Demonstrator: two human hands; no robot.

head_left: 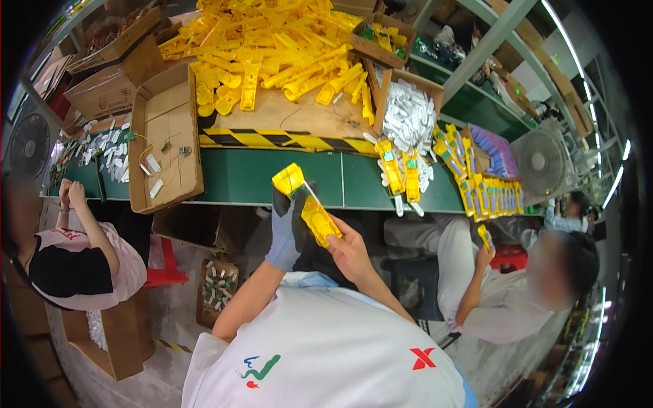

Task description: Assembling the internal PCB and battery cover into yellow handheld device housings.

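My left hand (287, 231), in a grey glove with dark fingers, closes around a long yellow plastic shell just off the table's near edge. The shell's far end (288, 178) shows a bit of green by my gloved fingers. Its near end (317, 223) is a hollow, moulded part, and my bare right hand (350, 250) pinches it between thumb and fingers. The gloved fingers cover the middle, so I cannot tell if this is one piece or two.
A heap of yellow shells (272, 34) covers the raised board beyond the green table (306, 166). An open cardboard tray (166, 112) stands left; a box of white parts (408, 115) and rows of filled yellow shells (486, 197) lie right. People sit on both sides.
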